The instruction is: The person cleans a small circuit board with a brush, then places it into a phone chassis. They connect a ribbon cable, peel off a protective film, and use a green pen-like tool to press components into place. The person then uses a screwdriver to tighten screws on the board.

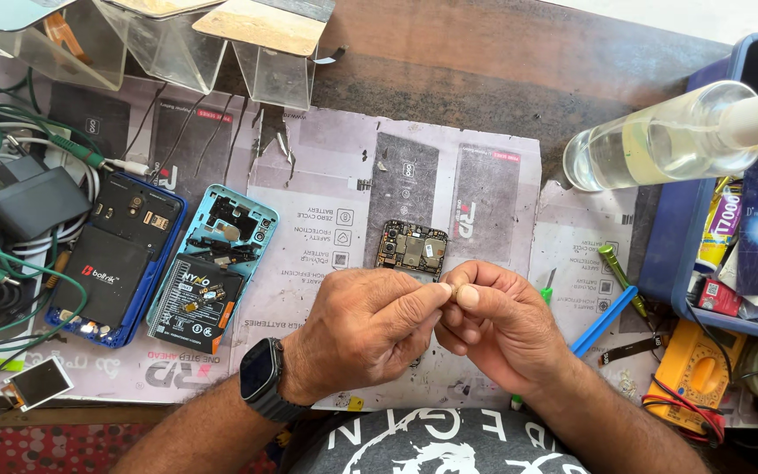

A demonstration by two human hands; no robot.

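Paper sheets cover a cluttered wooden bench where 2 hands meet over a bare phone circuit board. Between the fingertips of the left hand and the right hand, both pinched shut, sits a tiny tan part, too small to identify; it is held just above the board's near edge. A black smartwatch rides the left wrist. To the left lie 2 opened phones, 1 dark blue and 1 light blue, each with its battery exposed, beside a tangle of green and white cables. To the right are a blue plastic pry tool, a green screwdriver, a yellow multimeter and a clear spray bottle lying on a blue bin. A part this small could slip from the pinch and vanish among the clutter.
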